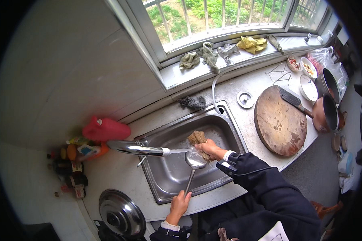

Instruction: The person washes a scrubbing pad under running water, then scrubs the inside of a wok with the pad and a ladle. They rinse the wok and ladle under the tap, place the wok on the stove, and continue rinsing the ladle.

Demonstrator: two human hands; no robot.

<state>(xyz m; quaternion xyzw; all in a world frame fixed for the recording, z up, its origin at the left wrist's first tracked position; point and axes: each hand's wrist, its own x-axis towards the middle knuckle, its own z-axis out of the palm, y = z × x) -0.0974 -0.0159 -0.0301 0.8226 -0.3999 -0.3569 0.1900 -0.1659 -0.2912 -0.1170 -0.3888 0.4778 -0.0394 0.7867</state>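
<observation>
My left hand (180, 205) is closed around the handle of a metal ladle (190, 177) at the near edge of the stainless steel sink (169, 183). Over the basin, the ladle's bowl lies under water running from the chrome faucet (144, 150). My right hand (211, 149) grips a brown, rough-textured scrubbing cloth (197, 137) beside the ladle's bowl. Part of the cloth hangs below my fingers, and whether it touches the bowl is hard to tell.
A round wooden chopping board (280, 123) with a cleaver (292, 99) lies right of the sink. Pots and bowls stand beyond it. Left are a red jug (108, 129), bottles (69, 167) and a pot lid (122, 212). Rags (209, 55) line the windowsill.
</observation>
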